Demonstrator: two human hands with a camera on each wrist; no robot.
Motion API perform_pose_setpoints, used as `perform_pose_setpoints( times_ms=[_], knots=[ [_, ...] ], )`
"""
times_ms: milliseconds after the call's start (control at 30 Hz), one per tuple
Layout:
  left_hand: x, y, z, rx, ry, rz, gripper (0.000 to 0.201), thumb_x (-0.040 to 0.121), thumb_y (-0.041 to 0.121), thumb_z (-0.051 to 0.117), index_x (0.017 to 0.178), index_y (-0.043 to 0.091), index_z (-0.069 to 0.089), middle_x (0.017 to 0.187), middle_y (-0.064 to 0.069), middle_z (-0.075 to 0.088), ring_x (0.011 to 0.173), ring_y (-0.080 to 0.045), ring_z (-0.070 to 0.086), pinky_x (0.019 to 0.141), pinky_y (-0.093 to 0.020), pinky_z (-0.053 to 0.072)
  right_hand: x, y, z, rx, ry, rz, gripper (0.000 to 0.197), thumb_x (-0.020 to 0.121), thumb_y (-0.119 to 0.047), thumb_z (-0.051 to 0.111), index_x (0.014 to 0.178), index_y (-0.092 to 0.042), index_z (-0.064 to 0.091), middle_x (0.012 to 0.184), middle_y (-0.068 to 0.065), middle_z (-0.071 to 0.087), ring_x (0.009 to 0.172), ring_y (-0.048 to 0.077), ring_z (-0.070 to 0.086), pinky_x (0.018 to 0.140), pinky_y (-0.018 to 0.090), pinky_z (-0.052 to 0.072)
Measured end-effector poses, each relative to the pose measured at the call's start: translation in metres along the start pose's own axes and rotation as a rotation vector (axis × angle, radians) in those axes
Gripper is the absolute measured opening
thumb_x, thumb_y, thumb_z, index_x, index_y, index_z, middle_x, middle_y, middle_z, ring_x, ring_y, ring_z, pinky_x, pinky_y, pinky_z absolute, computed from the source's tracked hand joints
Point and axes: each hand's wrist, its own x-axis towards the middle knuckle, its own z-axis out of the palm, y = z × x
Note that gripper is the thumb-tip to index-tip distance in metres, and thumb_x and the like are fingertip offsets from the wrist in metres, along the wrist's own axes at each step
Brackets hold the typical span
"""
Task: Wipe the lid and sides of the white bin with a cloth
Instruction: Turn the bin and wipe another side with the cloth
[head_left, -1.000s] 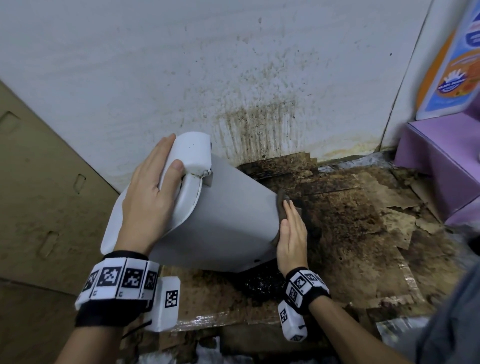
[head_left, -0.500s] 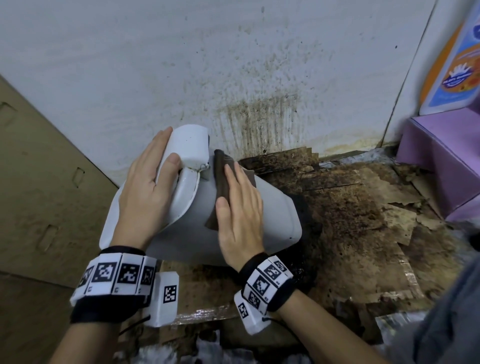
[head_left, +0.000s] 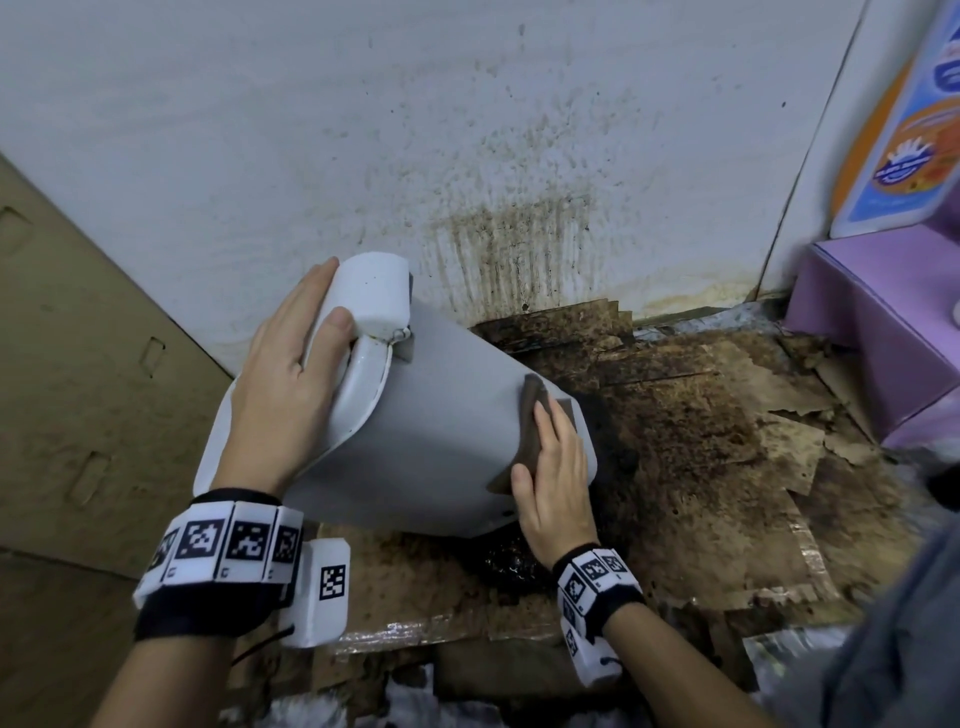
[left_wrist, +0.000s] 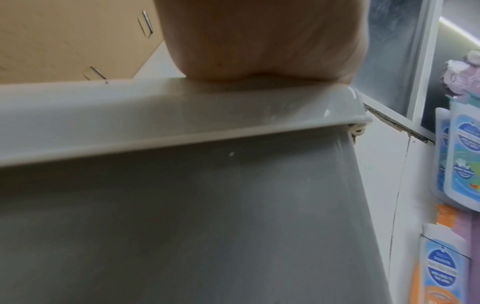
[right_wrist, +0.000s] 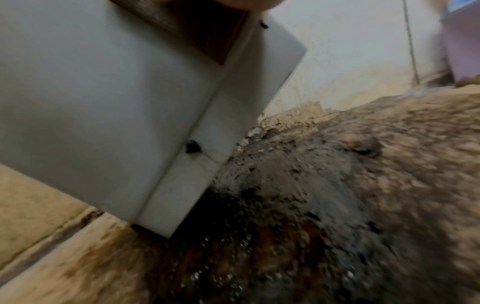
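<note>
Bin (head_left: 426, 441) tilted on stained cardboard (head_left: 701, 467); left hand (head_left: 280, 384) grips its lid (head_left: 363, 306), right hand (head_left: 556, 478), fingers straight, presses brown cloth (head_left: 535, 415) flat against side near base.

left hand (head_left: 283, 374) gripping, right hand (head_left: 556, 483) flat

A white wall (head_left: 311, 130) spattered with brown streaks meets a floor covered in torn, dark-stained cardboard (head_left: 701, 467). A tan cardboard panel (head_left: 78, 364) leans at the left. A purple box (head_left: 872, 322) stands in the right corner.
</note>
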Motion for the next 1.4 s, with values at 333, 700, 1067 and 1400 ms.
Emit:
perform_pose_setpoints(
  times_ms=[333, 700, 1067, 1400],
  knots=[
    [0.0, 0.004, 0.001, 0.036, -0.011, 0.001, 0.068, 0.096, 0.064, 0.024, 0.157, 0.037, 0.034, 0.162, 0.018, 0.036, 0.149, -0.008, 0.032, 0.122, -0.044, 0.027, -0.02, 0.035, 0.003, 0.058, -0.012, 0.112, 0.065, 0.104, -0.042, 0.025, 0.161, -0.021, -0.001, 0.169, -0.008, -0.01, 0.157, 0.018, -0.004, 0.127, 0.045, 0.007],
    [0.002, 0.007, 0.0, 0.01, -0.024, -0.033, 0.068, 0.094, 0.064, 0.025, 0.157, 0.04, 0.035, 0.161, 0.021, 0.036, 0.149, -0.006, 0.031, 0.123, -0.043, 0.025, 0.011, -0.053, 0.006, 0.146, 0.027, 0.021, 0.077, 0.094, -0.04, 0.041, 0.159, -0.009, 0.015, 0.168, 0.009, 0.009, 0.157, 0.025, -0.001, 0.123, 0.059, 0.012],
    [-0.002, 0.005, -0.002, 0.006, -0.026, 0.006, 0.066, 0.097, 0.063, 0.026, 0.157, 0.038, 0.034, 0.162, 0.018, 0.036, 0.149, -0.006, 0.031, 0.123, -0.042, 0.026, 0.036, -0.112, -0.005, 0.068, -0.01, -0.188, 0.071, 0.099, -0.04, 0.04, 0.159, -0.007, 0.019, 0.166, 0.014, 0.017, 0.155, 0.026, 0.014, 0.122, 0.051, 0.02],
    [-0.002, 0.006, -0.002, 0.005, -0.029, -0.028, 0.066, 0.095, 0.064, 0.026, 0.157, 0.042, 0.034, 0.161, 0.021, 0.036, 0.148, -0.004, 0.031, 0.123, -0.041, 0.025, 0.033, -0.019, -0.006, 0.218, -0.007, 0.199, 0.058, 0.103, -0.048, 0.018, 0.156, -0.028, 0.031, 0.162, -0.015, 0.027, 0.15, -0.002, 0.02, 0.124, 0.037, 0.02]
  ],
)
